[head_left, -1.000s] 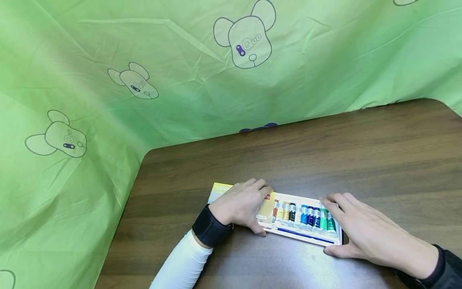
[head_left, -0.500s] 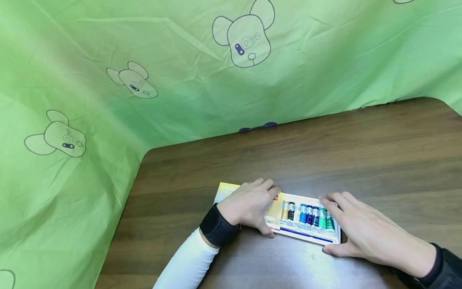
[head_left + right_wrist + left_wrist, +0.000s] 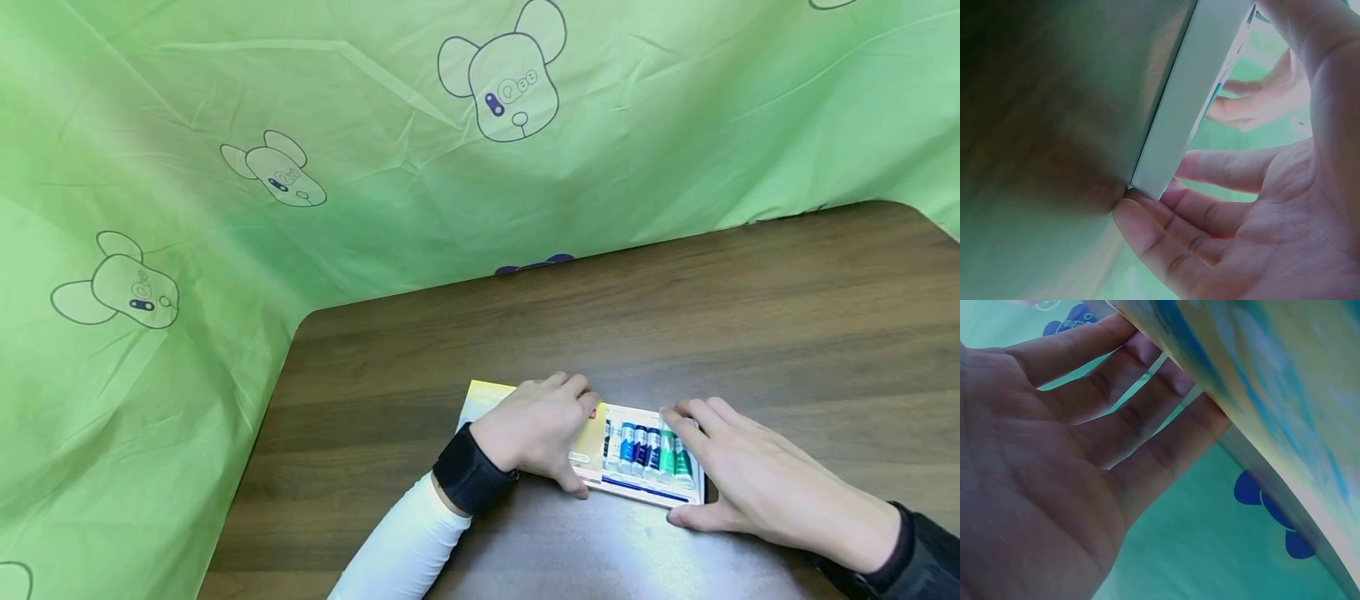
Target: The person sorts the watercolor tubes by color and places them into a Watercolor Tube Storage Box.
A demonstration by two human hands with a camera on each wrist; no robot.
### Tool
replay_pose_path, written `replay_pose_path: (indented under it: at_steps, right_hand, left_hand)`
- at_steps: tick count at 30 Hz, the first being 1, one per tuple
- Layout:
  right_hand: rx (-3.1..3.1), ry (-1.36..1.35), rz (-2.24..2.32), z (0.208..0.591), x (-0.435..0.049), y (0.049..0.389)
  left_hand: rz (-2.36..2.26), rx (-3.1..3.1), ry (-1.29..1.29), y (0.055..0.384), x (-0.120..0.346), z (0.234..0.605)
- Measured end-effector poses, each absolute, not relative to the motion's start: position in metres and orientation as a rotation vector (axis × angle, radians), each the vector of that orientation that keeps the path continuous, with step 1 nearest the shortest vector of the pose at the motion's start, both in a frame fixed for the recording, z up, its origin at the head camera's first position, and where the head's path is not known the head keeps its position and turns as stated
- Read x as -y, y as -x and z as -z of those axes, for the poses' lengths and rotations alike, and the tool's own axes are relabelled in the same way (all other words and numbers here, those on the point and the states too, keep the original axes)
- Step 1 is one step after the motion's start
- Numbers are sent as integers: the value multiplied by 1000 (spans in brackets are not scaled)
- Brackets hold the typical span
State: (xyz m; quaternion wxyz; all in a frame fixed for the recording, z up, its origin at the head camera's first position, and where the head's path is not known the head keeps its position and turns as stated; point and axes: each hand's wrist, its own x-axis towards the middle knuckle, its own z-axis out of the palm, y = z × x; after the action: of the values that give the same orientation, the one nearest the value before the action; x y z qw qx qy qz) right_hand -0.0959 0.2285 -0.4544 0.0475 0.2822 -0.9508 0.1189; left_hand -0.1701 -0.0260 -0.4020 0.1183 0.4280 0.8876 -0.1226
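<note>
A white tray [image 3: 628, 411] of paint tubes [image 3: 640, 448] lies on the table, partly inside a yellow and light-blue cardboard sleeve [image 3: 483, 396]. Blue, green and other tubes show in a row, with a slim blue paintbrush [image 3: 647, 489] along the near side. My left hand [image 3: 534, 427] grips the sleeve across its width, thumb on the near edge and fingers over the far edge. At the tray's right end, my right hand [image 3: 757, 475] holds it between thumb and fingers. In the right wrist view, fingertips touch the white tray wall [image 3: 1175, 100]. The tray's left part is hidden inside the sleeve.
The brown wood-grain table [image 3: 420, 342] extends behind and to both sides of the box. A green cloth [image 3: 375, 167] with bear-head drawings hangs along the table's back and left edges.
My left hand and the sleeve have moved right over the tray, covering several more tubes at the left. My right hand and the tray's right end have stayed nearly still.
</note>
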Motion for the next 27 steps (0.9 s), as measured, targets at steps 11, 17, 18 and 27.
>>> replay_pose_path:
  at_steps: [11, 17, 18, 27]
  right_hand:
    - [2892, -863, -394, 456, -230, 98]
    - [2954, -838, -445, 456, -242, 101]
    - [2957, -834, -446, 456, -244, 101]
    - [2928, -826, -446, 454, -254, 109]
  left_hand:
    - [294, -2602, -1246, 168, 20, 408]
    - [117, -2610, -1117, 166, 55, 411]
    - [89, -2618, -1092, 165, 64, 411]
    - [-149, -2692, -988, 156, 134, 416]
